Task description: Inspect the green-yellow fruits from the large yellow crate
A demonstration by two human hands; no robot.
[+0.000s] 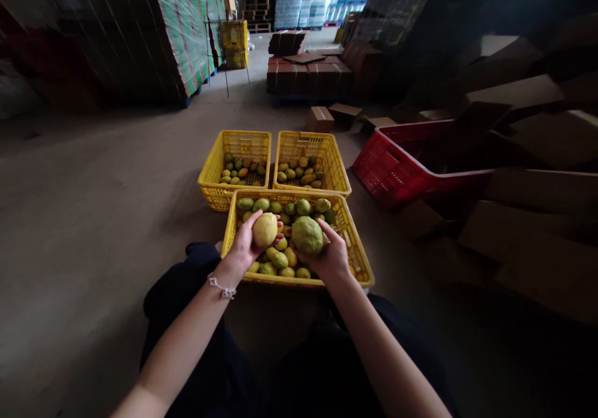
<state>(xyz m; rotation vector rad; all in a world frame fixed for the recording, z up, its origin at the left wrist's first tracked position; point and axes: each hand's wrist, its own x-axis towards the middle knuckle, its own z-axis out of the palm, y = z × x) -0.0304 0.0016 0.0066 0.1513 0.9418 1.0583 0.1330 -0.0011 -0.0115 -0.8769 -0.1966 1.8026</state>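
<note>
In my left hand [245,240] lies a smooth pale yellow fruit [265,230], roundish and guava-like. My right hand [332,253] grips a larger green fruit [307,235] with a bumpy skin, also guava-like. Both hands are over the front yellow crate [359,259], side by side with a small gap between them. Beneath them, that crate holds many green and yellowish fruits [279,260], partly hidden by my hands. Just beyond stand a left yellow crate [210,167] and a right yellow crate [337,166], each with several similar fruits inside.
On the right, a red crate [390,166] stands among piled cardboard boxes [518,94]. Farther off are stacked flat cartons [306,78] on a pallet, a wrapped green stack [184,25] and a tall yellow crate [234,44]. Concrete floor [103,194] spreads to the left.
</note>
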